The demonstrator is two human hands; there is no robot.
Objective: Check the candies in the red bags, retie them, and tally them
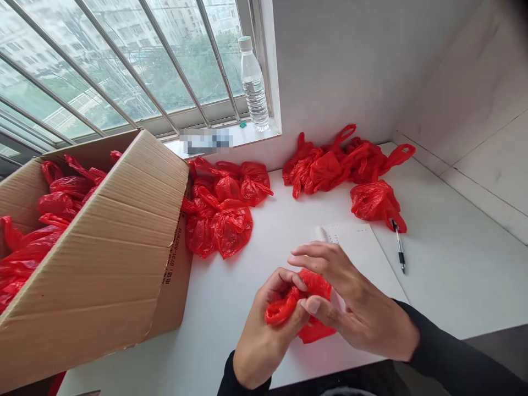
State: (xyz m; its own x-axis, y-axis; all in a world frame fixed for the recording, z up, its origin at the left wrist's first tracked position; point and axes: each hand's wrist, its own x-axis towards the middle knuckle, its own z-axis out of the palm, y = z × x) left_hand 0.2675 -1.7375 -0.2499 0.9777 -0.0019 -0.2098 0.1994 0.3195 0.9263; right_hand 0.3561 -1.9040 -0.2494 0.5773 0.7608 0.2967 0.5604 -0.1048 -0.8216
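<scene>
Near the front of the white table, my left hand (270, 324) is closed round the gathered top of a red plastic bag (315, 330), with a loop of it showing between thumb and fingers. My right hand (346, 297) is beside it, fingers stretched out and apart, its thumb close to the left fingertips. Part of the bag hangs behind and below both hands. Something pale shows by the right palm, too hidden to name. Behind the hands lies a sheet of paper (363, 242) with small writing.
A cardboard box (103, 247) full of red bags stands at left. Tied red bags (231, 228) sit beside it; more bags (325, 168) lie along the wall. A pen (400, 253) touches another bag (375, 201). A water bottle (254, 91) stands on the windowsill.
</scene>
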